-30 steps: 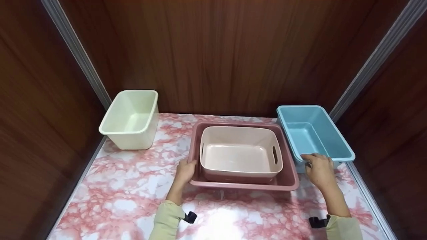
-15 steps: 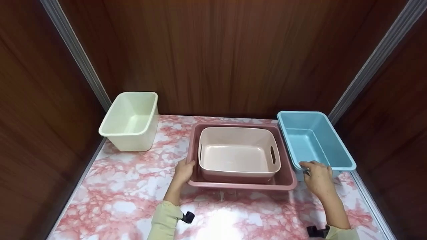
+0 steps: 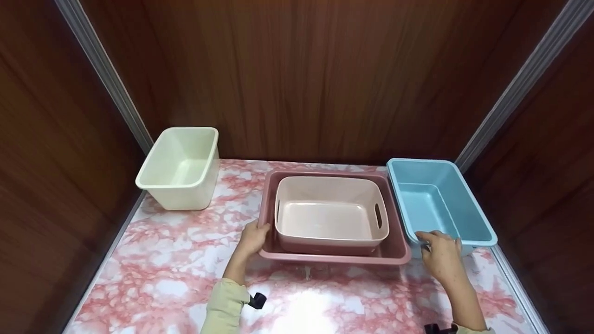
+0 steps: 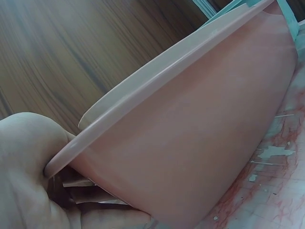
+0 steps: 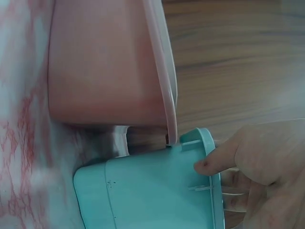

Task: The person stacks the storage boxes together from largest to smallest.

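A dark pink plastic basin (image 3: 334, 260) stands mid-table in the head view, with a pale pink bin (image 3: 332, 220) nested inside it. My left hand (image 3: 253, 237) grips the basin's left rim; in the left wrist view its fingers curl beneath that rim. To the basin's right is a light blue bin (image 3: 424, 204). My right hand (image 3: 442, 257) pinches the blue bin's near rim. The right wrist view shows the thumb against the outer wall, with the other fingers over the rim on the inside, partly hidden.
A cream bin (image 3: 181, 198) stands at the back left, by the wall. Brown wood-grain panels (image 3: 297, 83) enclose the table on the back and both sides. The tabletop (image 3: 171, 278) has a pink-and-white marbled pattern.
The blue bin has slid nearer to me with my right hand on its rim. The basin and its nested bin have shifted slightly left, along with my left hand. The cream bin stays put.
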`<state>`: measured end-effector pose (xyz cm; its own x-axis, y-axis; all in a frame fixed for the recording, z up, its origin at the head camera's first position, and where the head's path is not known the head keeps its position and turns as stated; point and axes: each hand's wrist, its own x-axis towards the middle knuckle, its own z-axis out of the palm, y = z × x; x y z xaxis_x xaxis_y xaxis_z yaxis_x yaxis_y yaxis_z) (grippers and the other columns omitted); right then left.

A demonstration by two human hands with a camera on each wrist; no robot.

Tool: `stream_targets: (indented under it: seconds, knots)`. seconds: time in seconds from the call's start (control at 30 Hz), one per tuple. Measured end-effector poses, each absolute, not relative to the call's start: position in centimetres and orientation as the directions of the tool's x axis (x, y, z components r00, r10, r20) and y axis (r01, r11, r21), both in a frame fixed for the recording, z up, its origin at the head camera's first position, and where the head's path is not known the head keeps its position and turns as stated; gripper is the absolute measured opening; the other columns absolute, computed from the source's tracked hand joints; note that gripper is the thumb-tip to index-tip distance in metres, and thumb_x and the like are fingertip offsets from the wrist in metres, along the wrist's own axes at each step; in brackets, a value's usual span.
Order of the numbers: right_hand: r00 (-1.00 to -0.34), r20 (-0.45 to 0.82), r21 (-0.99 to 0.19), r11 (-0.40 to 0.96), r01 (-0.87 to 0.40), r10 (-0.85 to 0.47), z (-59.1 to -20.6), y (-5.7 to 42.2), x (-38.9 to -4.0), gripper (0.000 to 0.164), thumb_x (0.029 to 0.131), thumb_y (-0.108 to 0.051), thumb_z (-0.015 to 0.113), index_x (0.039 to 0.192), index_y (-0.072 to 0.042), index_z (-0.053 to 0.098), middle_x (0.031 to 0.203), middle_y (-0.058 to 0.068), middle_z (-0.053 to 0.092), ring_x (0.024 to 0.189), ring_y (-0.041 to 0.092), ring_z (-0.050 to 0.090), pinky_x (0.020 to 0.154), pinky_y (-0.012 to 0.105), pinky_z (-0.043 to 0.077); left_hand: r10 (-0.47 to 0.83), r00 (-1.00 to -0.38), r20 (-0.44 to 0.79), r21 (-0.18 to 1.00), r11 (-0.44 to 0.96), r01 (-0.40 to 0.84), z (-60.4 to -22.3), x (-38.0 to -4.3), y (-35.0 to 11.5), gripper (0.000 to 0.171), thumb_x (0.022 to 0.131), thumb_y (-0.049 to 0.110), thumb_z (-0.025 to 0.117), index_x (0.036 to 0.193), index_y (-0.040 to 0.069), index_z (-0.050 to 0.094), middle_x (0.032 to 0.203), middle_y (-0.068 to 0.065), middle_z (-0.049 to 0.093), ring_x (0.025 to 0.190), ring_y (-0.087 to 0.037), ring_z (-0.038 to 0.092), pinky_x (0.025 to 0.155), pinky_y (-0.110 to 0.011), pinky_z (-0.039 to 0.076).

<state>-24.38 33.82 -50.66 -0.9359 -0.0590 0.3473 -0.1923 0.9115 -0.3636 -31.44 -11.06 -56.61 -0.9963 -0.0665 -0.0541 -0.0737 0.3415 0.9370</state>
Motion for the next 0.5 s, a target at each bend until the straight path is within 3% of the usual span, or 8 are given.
stream_targets:
  seconds: [0.5]
  knots:
    - [-0.945, 0.324, -0.392, 0.904, -0.173, -0.040, -50.5, 33.1, -23.1, 0.037, 0.075, 0.013, 0.063, 0.109, 0.002, 0.070, 0.103, 0.026, 0.065, 0.100, 0.050, 0.057, 0.092, 0.081, 0.012, -0.053, -0.995, -0.082, 0.968, 0.233, -0.092, -56.3, -30.9, -11.5, 0.029, 0.094, 0.010, 0.050, 0.108, -0.011, 0.064, 0.093, -0.021, 0.068, 0.086, -0.031, 0.065, 0.074, -0.042, 0.054]
